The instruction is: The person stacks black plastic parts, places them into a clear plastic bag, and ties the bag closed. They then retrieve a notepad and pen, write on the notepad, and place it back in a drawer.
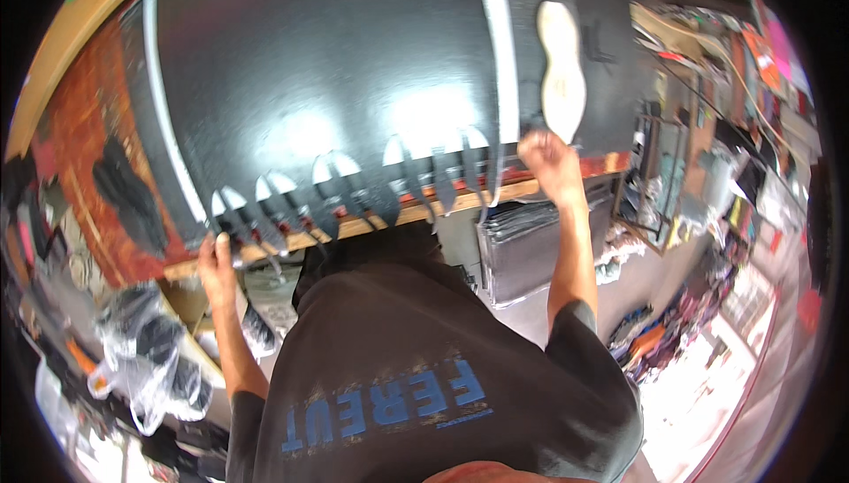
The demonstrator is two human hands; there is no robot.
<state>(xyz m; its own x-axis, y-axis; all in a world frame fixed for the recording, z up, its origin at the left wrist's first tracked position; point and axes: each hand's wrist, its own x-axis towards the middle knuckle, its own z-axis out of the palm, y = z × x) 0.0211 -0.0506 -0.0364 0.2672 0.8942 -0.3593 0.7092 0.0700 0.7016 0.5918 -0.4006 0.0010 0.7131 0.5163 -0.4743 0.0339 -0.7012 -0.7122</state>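
My left hand [217, 269] is at the near edge of the workbench, at the lower end of a white strip [162, 85]. Its thumb and fingers are drawn together; what lies between them is too small to make out. At the right, my right hand [550, 163] is closed over the bench edge, just below a cream sole-shaped piece [562, 72]. Whatever it may hold is hidden. Between my hands, several dark strap-like pieces [380, 193] with pale pointed tips lie in a row, hanging over the edge. A black sheet [318, 49] covers the bench behind them.
A second white strip [500, 49] crosses the sheet's right side. Dark flat pieces [131, 195] lie on the reddish board [88, 138] at left. Below stand plastic bags [146, 350] and a stack of dark sheets [522, 253]. A metal rack [650, 182] is at right.
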